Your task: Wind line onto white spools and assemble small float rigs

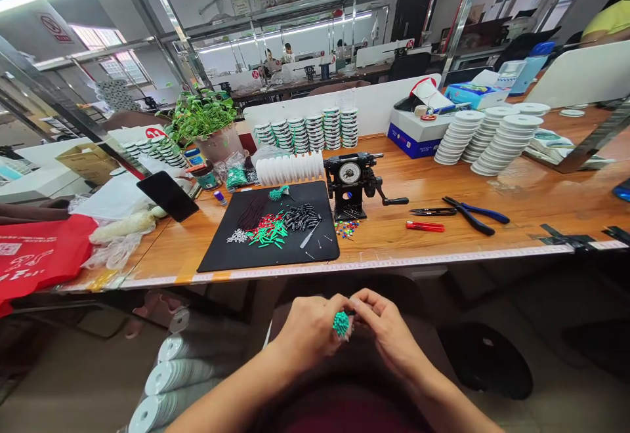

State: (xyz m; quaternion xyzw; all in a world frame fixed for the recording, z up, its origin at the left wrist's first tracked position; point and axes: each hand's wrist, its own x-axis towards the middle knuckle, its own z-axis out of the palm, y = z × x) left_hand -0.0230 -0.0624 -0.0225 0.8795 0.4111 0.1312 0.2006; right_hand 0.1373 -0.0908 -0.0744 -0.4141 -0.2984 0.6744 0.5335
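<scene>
Head view: left hand [308,336] and right hand [388,331], nearly shut, pinch a green beaded cluster [340,323]. A slack grip could drop it — onto the floor [83,374].

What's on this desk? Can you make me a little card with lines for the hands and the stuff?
Left hand: left hand
Right hand: right hand
Held between them: green beaded cluster
Nearest mat: black mat
Machine: hand-crank counter
Tools: blue-handled pliers
Plant: potted plant
Stacks: white spools
</scene>
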